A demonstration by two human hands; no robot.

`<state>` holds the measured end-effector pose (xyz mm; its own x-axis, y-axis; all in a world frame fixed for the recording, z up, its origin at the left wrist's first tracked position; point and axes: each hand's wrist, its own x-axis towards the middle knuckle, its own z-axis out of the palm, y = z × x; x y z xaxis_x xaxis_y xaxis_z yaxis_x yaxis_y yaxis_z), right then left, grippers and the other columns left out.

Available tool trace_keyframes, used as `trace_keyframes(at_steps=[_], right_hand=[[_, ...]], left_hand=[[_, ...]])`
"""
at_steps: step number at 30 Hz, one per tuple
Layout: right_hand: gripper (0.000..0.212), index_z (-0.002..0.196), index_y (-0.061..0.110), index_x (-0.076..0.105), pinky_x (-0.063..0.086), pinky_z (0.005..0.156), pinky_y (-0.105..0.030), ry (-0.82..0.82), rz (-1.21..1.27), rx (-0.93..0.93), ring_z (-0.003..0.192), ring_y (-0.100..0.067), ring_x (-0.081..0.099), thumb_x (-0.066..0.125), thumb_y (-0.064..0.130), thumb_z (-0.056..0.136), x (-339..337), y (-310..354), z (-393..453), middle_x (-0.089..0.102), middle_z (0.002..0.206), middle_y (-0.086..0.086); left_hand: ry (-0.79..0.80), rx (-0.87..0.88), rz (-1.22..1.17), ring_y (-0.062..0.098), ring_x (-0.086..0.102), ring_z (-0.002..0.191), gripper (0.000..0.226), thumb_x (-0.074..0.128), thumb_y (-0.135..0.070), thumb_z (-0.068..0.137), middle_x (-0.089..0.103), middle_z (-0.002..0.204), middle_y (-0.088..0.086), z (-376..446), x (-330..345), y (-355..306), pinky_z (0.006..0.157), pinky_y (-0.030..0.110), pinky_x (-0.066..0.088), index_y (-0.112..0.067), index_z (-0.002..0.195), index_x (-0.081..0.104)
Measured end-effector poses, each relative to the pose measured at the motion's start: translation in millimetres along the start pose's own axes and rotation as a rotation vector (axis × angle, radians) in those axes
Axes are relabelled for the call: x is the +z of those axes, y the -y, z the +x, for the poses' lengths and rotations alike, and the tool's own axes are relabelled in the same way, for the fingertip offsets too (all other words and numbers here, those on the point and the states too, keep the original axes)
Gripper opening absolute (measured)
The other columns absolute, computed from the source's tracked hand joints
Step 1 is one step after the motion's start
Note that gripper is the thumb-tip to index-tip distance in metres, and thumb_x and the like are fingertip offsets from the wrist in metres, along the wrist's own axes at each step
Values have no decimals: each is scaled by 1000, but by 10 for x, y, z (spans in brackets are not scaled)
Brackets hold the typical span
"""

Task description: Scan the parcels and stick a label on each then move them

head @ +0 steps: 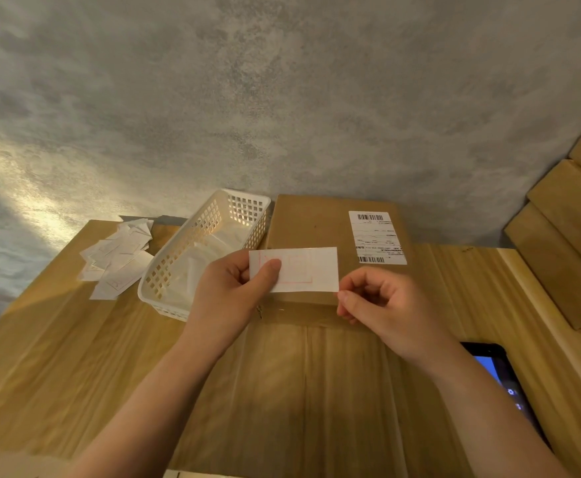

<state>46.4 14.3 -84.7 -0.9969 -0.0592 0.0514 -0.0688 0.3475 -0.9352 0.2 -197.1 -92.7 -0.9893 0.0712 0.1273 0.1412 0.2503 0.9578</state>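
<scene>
A flat brown cardboard parcel point(311, 225) lies on the wooden table point(75, 357), with a white barcode shipping label point(376, 238) on its right part. My left hand point(234, 288) pinches the left end of a white label sheet point(313, 270) with faint red print, held just above the parcel's near edge. My right hand point(378, 305) has curled fingers, and its fingertips are at the sheet's lower right corner. A black handheld scanner point(503, 374) with a lit blue screen lies on the table at the right, partly hidden by my right forearm.
A white perforated plastic basket point(213, 250) with white sheets inside stands left of the parcel. Several loose white paper slips point(116, 257) lie at the table's far left. More brown cartons point(565, 243) are stacked at the right. A grey wall rises behind.
</scene>
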Motion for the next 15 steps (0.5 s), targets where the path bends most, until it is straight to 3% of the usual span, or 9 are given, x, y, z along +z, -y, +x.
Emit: trace_keyframes(at_steps=[6,12,13,15], right_hand=[[10,86,17,69,56,71,-25,-1,12,-4,71,-12,66,65,9,90,22,18,-7,72,76,-2],[12,84,13,69,54,68,-22,6,54,0,69,-10,66,64,5,90,48,40,-1,71,73,-2],[12,84,12,68,54,67,-21,7,70,3,69,-10,66,63,4,91,53,51,-6,71,72,-3],[11,84,11,68,54,66,-21,8,96,8,67,-10,65,63,3,91,68,70,-11,71,71,-3]], left_hand=[[1,2,25,7,70,77,13,63,-28,95,76,82,-8,-11,-21,7,66,18,52,-27,91,75],[16,-11,63,19,71,83,16,63,-33,94,75,86,2,-6,-42,40,81,45,58,-23,93,75],[33,-18,105,18,70,84,17,62,-37,94,75,88,0,9,-39,60,81,46,58,-24,97,73],[55,-7,250,6,65,96,33,62,-46,91,69,105,-15,4,-17,99,84,34,55,-30,120,62]])
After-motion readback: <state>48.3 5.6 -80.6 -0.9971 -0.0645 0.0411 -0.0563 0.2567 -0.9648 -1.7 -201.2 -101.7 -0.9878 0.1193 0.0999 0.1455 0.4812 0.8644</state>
